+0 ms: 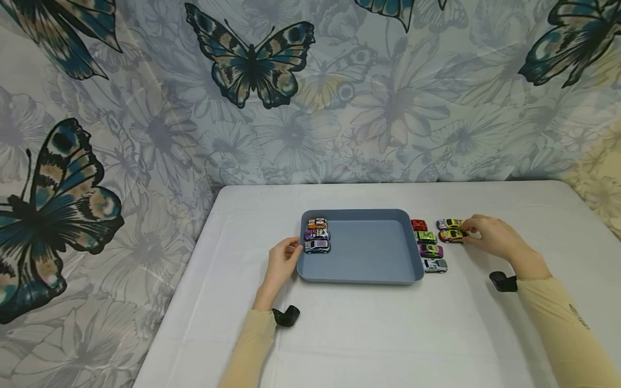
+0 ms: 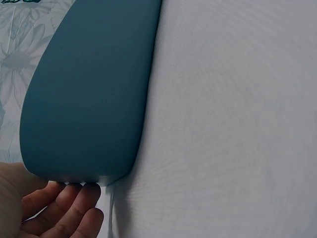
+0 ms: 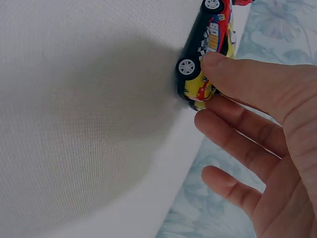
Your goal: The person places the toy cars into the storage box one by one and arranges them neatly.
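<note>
Right hand pinches the red-yellow car, right of the tray; a yellow car sits just beyond. Left hand touches the tray's left end; whether it grips cannot be told. Three cars stand inside at left, four cars outside at right.

Tray is looking like smooth, matt plastic; cars are showing glossy finish; surface is showing fine-woven cloth.
</note>
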`<state>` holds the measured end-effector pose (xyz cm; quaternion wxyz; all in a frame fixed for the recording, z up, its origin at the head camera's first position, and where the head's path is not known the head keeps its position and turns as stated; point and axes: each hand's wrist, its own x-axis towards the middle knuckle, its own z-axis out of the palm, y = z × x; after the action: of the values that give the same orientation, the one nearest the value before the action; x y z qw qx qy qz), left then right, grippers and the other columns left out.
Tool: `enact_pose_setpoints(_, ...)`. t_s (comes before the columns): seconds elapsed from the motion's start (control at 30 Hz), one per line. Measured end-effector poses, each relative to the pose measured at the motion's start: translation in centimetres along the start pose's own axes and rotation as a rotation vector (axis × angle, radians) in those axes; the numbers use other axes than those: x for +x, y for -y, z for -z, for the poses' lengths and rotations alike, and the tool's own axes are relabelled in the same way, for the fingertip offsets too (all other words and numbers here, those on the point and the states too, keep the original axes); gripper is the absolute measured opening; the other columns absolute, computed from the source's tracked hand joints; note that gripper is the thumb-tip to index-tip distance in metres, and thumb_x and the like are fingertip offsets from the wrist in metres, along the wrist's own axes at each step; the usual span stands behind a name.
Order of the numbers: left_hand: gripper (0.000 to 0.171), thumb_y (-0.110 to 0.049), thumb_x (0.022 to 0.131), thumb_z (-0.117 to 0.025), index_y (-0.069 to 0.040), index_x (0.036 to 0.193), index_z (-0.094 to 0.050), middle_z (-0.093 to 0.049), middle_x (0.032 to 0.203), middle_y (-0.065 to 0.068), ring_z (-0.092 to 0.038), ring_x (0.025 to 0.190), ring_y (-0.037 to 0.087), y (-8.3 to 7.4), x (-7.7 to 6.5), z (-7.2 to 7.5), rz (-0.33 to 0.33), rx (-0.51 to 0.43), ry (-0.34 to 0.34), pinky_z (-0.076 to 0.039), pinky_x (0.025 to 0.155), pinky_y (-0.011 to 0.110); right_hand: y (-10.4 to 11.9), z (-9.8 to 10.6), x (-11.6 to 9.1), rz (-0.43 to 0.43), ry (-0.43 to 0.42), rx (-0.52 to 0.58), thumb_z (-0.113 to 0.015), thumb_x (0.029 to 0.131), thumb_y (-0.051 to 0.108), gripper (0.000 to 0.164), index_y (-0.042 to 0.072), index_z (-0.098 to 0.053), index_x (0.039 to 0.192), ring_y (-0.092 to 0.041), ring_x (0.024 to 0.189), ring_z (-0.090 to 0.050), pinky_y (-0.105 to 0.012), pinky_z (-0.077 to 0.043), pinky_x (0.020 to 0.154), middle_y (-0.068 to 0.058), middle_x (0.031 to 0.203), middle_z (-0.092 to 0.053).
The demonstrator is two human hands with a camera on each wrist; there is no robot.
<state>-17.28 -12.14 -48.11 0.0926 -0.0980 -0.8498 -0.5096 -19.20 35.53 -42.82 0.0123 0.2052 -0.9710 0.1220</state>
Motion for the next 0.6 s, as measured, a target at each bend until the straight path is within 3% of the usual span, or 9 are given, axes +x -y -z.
enact_pose_setpoints(0.6,0.024,-0.005,0.089,-0.061,0.007,0.109,-0.062,-0.064,0.092,0.015,-0.063,0.079,0.023,0.00,0.01,-0.01,-0.004,-0.001,-0.003,-0.054,0.069,0.027,-0.08,-0.49,0.22,0.035,0.000,0.094,-0.070,0.073,-0.005,0.017,-0.011,-0.063,0.087,-0.030,0.072,-0.060,-0.046,-0.051,0.067,-0.016,0.082,-0.061)
